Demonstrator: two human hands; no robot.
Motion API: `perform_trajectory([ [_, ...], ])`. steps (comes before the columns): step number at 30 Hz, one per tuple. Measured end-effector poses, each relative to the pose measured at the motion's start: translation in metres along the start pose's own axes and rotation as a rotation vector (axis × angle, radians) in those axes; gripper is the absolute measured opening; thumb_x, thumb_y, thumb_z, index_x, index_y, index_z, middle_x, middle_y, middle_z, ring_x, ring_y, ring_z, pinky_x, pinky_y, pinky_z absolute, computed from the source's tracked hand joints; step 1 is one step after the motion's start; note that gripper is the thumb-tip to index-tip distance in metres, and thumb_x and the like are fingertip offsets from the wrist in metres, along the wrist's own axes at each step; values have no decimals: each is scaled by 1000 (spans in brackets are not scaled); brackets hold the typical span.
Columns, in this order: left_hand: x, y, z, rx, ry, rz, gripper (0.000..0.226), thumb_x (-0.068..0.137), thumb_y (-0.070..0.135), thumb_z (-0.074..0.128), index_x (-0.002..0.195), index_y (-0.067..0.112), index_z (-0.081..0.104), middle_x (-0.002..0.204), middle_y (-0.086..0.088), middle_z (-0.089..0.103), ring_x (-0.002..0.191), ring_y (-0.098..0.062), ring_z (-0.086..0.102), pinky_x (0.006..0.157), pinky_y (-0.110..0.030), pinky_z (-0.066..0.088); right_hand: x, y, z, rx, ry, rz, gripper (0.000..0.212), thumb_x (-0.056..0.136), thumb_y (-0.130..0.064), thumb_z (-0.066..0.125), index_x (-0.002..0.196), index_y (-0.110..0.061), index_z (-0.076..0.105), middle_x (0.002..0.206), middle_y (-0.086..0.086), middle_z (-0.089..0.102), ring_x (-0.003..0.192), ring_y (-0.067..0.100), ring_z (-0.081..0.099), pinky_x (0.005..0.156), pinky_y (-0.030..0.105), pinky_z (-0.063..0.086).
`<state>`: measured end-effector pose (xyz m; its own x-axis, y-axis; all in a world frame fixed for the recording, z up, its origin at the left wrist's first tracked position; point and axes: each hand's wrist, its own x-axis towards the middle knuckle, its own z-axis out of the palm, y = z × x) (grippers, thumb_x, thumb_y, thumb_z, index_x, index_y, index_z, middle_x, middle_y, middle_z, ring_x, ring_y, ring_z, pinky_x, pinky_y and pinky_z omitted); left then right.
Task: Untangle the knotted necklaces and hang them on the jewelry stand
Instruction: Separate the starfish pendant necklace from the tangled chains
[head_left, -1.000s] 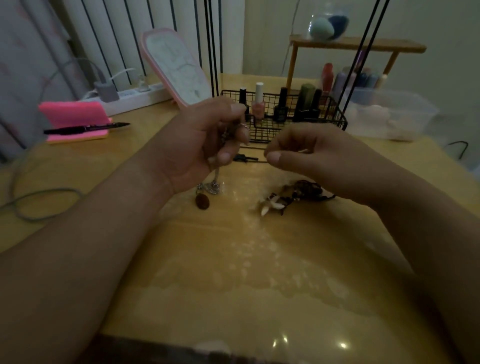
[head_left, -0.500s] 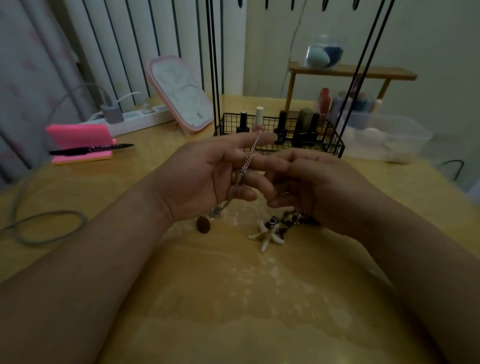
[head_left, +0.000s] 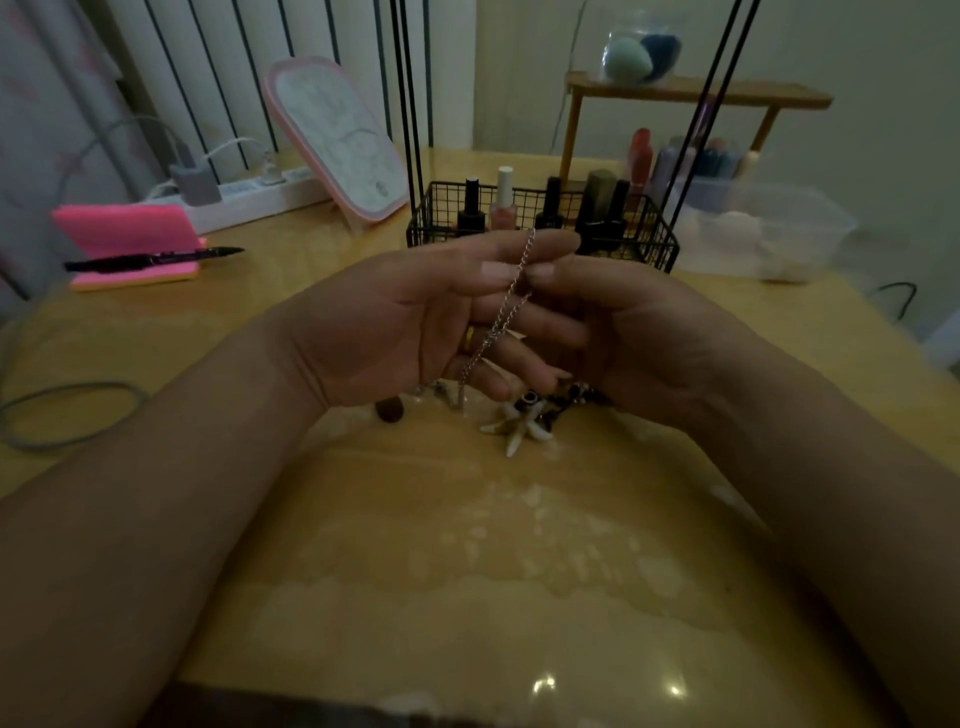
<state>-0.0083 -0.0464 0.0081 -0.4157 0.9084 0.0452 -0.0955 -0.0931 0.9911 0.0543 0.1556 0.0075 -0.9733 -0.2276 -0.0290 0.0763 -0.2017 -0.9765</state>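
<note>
Head view, the only one we've got. Both hands meet at frame centre, above the table (head_left: 467, 571). The L hand (head_left: 410, 322) stretches its fingers toward the right w/ the silver chain (head_left: 506, 306) draped across them. Its thumb presses the chain against the index finger, so we read that as a pinch on the chain. The R hand (head_left: 634, 338) comes in from the right, fingers curled, thumb tip touching the chain just beside the L thumb. We can't tell if it truly clamps the links, as the L fingers hide its fingertips.

The chain's long axis runs steeply, from upper right by the L index tip down-left to the table, ending near a brown stone (head_left: 389, 410). Just below-right of the hands, the beaded necklace (head_left: 569, 400) and its starfish pendant (head_left: 519, 431) lie on the table, close to the chain's foot. We can't make out whether they're knotted w/ it.

The jewelry stand (head_left: 407, 104) shows as black rods rising by the wire basket (head_left: 540, 234), straight beyond the hands at upper centre; its hooks are out of frame. We judge the chain must travel up & away, and the L hand sits nearer the left rods.
</note>
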Motion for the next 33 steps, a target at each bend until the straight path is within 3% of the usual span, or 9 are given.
perform_trajectory([
  [3,-1,0,0,29,71,24,60,95,26,54,154,20,45,125,-20,69,91,-31,71,67,-30,56,2,-1,-5,20,110,-38,30,102,-14,55,128,-6,67,97,6,68,88,17,66,92,39,57],
  [6,1,0,-2,112,273,24,48,94,21,62,141,13,57,101,-9,72,64,-18,60,47,-20,37,2,-9,-10,181,223,-86,16,103,-17,56,106,-8,68,88,3,71,84,15,70,78,30,60],
  [9,1,-2,-3,336,404,-47,25,96,18,62,119,10,69,72,-2,60,52,-13,41,45,-21,28,-1,-15,-15,226,253,-124,13,102,-18,55,92,-13,62,76,-1,64,74,12,65,71,27,56],
  [12,2,-4,1,420,394,-86,17,99,24,62,101,10,71,60,1,47,50,-12,34,46,-22,28,-4,-20,-19,194,198,-130,7,101,-14,52,96,-15,57,71,-3,54,70,12,60,70,27,54],
  [17,2,-4,-1,310,401,-32,18,90,32,64,87,16,72,64,-3,52,51,-15,41,44,-21,29,-6,-22,-25,54,172,-106,14,98,-8,49,97,-18,59,71,-4,45,62,10,49,63,24,46],
  [20,2,-3,-2,252,404,-18,18,94,26,61,91,12,72,70,-5,60,53,-15,50,43,-20,36,-6,-23,-25,14,189,-91,15,98,-9,49,108,-15,59,71,-4,45,59,9,43,57,23,44],
  [25,4,-6,-2,259,405,9,27,101,17,56,78,21,70,73,-7,60,56,-18,52,49,-26,37,-6,-24,-23,130,173,-115,15,97,-10,54,111,-12,59,66,-4,39,56,10,33,58,26,51],
  [29,5,-6,-4,232,414,57,13,90,21,56,79,19,63,67,-5,51,52,-16,42,48,-27,24,-5,-24,-30,-230,146,-72,14,98,-10,59,111,-13,65,71,-2,46,57,11,37,49,25,33],
  [33,5,-4,-5,161,437,111,9,90,19,54,84,12,58,62,-1,40,50,-14,31,52,-32,18,-8,-18,-25,-592,43,-49,17,95,-16,69,110,-22,74,75,-2,57,57,10,44,49,23,37],
])
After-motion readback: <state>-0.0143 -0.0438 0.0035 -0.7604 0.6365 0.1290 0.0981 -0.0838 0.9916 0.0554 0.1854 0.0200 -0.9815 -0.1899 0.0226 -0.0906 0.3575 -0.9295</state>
